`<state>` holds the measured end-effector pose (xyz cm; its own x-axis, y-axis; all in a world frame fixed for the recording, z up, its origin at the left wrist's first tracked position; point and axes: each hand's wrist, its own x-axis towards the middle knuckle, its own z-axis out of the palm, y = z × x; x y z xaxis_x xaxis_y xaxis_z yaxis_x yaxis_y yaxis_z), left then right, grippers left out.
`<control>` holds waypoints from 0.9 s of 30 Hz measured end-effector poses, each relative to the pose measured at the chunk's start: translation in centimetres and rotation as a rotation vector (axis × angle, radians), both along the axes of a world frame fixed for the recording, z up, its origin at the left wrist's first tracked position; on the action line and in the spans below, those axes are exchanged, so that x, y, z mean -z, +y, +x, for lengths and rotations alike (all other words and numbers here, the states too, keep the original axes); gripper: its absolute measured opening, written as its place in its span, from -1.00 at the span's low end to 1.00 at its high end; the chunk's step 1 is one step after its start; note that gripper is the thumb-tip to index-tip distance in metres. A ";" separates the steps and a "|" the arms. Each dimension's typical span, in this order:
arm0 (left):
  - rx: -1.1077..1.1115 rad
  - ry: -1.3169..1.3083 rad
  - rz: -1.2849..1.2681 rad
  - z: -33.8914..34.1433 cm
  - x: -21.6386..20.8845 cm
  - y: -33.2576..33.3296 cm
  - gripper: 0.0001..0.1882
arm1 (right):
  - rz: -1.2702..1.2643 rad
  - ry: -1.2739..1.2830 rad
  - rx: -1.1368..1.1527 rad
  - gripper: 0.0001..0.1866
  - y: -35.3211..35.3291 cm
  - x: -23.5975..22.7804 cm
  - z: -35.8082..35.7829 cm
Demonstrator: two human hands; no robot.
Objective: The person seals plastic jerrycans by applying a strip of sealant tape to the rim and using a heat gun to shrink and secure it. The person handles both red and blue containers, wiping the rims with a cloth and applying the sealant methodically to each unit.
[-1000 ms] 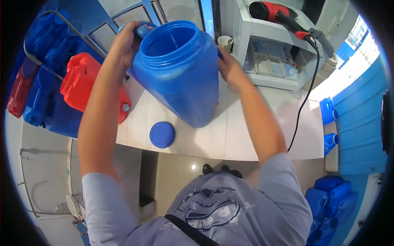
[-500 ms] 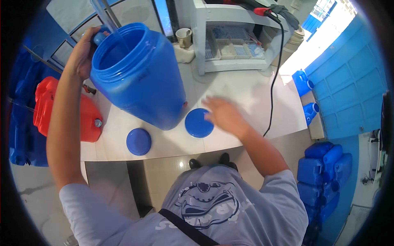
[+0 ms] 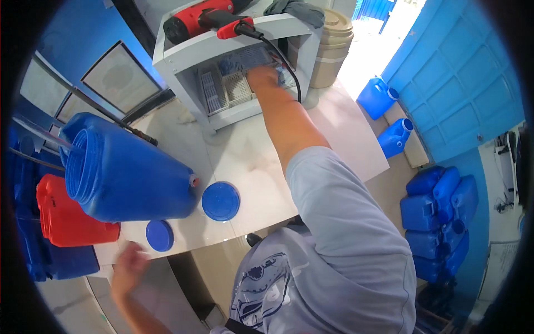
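My right hand (image 3: pixel 261 77) reaches into the lower space of a white shelf unit (image 3: pixel 233 114), over the small white baskets (image 3: pixel 238 88) inside; its fingertips are hard to make out. Low beside the table's front edge is my left hand (image 3: pixel 129 267), its fingers smeared by motion, nearest to a small blue lid (image 3: pixel 159 235). A larger blue lid (image 3: pixel 221 201) lies flat to the right of that one. The big blue barrel (image 3: pixel 142 178) stands on the table with its mouth uncovered and a clear tube (image 3: pixel 47 133) running into it. No hand touches the barrel.
A red heat gun (image 3: pixel 203 19) with a black cable rests on the shelf unit beside a grey cloth (image 3: pixel 295 12). Beige buckets (image 3: pixel 332 53) stand to its right. A red jerrycan (image 3: pixel 67 217) is at the left. Blue jerrycans (image 3: pixel 439 222) are stacked at right.
My left hand has let go of the barrel's rim and come down to the table's front edge. My right hand has gone from the larger lid into the shelf unit. The view has turned rightward.
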<state>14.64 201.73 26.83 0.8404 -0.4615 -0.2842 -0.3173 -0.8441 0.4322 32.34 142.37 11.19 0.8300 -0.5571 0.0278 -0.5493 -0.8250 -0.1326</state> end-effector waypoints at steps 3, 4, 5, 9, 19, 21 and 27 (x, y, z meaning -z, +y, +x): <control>0.168 0.313 -0.105 -3.5 7.4 -7.0 -0.58 | 0.014 -0.067 0.020 -0.69 -0.9 0.6 -0.1; 0.326 0.188 -0.169 -4.0 9.7 -9.2 -0.52 | 0.060 -0.093 0.064 -0.70 -0.1 -0.4 -0.4; 0.378 0.079 -0.142 -4.4 12.2 -10.9 -0.40 | 0.111 -0.120 0.108 -0.71 0.6 -1.7 -1.0; 0.391 -0.344 -0.045 -5.6 19.9 -18.0 -0.29 | 0.318 -0.739 0.050 -0.75 3.5 -4.9 -5.2; -0.252 1.043 -1.275 -2.1 9.0 -23.4 -0.50 | 1.671 -0.523 -0.524 -0.69 16.2 -5.4 -25.0; -0.165 0.968 -1.200 -2.6 8.4 -23.2 -0.58 | 1.696 -0.475 -0.513 -0.70 16.8 -5.0 -26.4; -0.196 0.470 -1.094 -3.7 10.8 -23.3 -0.77 | 1.641 -0.488 -0.378 -0.74 17.9 -4.5 -28.0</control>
